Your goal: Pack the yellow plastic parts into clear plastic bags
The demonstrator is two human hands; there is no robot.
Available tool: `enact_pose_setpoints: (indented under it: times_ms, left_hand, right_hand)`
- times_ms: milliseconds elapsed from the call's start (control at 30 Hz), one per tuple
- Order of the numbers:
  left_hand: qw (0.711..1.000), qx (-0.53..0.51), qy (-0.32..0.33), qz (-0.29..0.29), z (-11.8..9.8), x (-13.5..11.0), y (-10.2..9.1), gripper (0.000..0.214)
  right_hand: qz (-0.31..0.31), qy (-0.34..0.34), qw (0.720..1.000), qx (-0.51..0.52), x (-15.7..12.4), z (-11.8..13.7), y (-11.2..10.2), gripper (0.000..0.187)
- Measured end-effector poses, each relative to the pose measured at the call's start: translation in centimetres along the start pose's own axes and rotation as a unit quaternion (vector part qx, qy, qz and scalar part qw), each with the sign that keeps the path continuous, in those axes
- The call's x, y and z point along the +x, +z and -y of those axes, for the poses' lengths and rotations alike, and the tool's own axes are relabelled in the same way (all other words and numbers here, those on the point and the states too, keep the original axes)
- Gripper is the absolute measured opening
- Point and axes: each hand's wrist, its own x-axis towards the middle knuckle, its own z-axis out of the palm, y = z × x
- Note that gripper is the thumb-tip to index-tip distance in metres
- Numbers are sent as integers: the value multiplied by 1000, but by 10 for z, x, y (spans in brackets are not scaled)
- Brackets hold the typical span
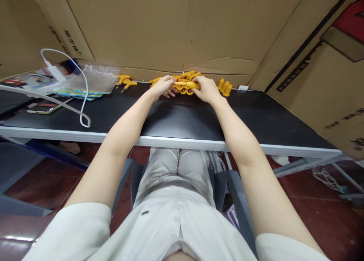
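Observation:
At the back of the black table, both hands meet in front of a pile of yellow plastic corkscrew parts (pixel 188 74). My right hand (pixel 209 88) is closed around the right end of a yellow corkscrew part (pixel 191 85). The fingers of my left hand (pixel 164 87) are at this part's left end, its lower fingers loosely stretched. Some fingertips are hard to make out against the yellow. Left of the hands lie yellow-handled corkscrews (pixel 129 83) with bare metal spirals. Several yellow cylindrical sheaths (pixel 224 87) stand or lean together on the right.
Cardboard walls (pixel 182 29) enclose the back and sides. A clear plastic bag (pixel 96 79), a phone (pixel 47 107) and a white cable (pixel 85 86) occupy the left side. A metal strip (pixel 182 141) edges the black tabletop (pixel 184 118) in front of me.

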Motion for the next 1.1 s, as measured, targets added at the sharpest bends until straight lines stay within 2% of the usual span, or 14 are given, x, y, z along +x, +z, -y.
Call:
enact_pose_setpoints:
  times_ms: [100,200,300,400,533,667,733,933,1100]
  left_hand:
    - [999,47,15,12,4,2,-3,27]
    - [991,114,74,3,9,2,-7,32]
    - [970,191,148,-16,11,-1,-9,38]
    - [951,246,186,-28,9,-6,-9,43]
    - [943,268,198,-25,8,-7,-7,47]
    - [931,291,218,-46,13,0,-10,45]
    - [915,329,227,-49,15,4,-11,45]
    - [844,472,253,-30,14,8,-14,48]
    - [834,488,256,-31,15,10,-16,51]
  right_hand:
    - [1,1,1000,-4,0,0,0,36]
    - [3,-1,1000,-7,0,2,-1,35]
    - [9,-9,1000,-6,0,5,-2,34]
    - [13,-9,1000,-1,-1,8,-3,33]
    - [13,1,1000,7,-1,10,-4,32]
    - [2,-20,999,32,0,2,1,32]
    - [-4,-32,998,46,2,-4,6,33]
    - [-15,-61,995,82,7,-18,16,35]
    - [-11,-59,993,98,7,-17,17,40]
